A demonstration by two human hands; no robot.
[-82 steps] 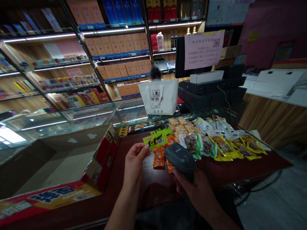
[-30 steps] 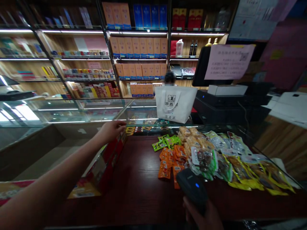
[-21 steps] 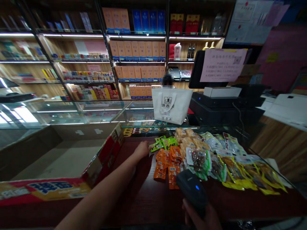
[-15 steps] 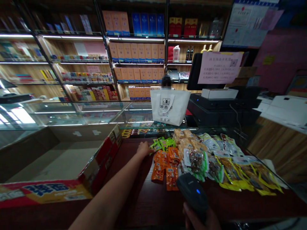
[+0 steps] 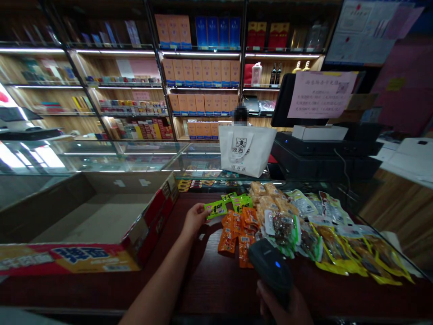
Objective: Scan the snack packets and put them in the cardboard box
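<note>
My left hand (image 5: 196,218) pinches the left end of a green snack packet (image 5: 215,209), lifted a little off the dark red counter (image 5: 199,284). Other green packets (image 5: 241,202) lie just behind it. Orange packets (image 5: 233,225) are spread in front of these, close to my fingers. In the lower right, my right hand (image 5: 282,307) is wrapped round the handle of a black barcode scanner (image 5: 270,266), whose blue light is on. The scanner's head points toward the orange packets and hides part of the counter.
An open cardboard box (image 5: 135,230) stands on the left. To the right lie beige packets (image 5: 267,198), clear bags (image 5: 287,230) and yellow-edged bags (image 5: 341,246). A white tote bag (image 5: 248,151) stands behind, a person beyond it. A monitor (image 5: 286,99) is at back right.
My left hand has drawn one green packet toward me and left, raising it from the pile. The scanner stays in my right hand. The view has shifted slightly left.
</note>
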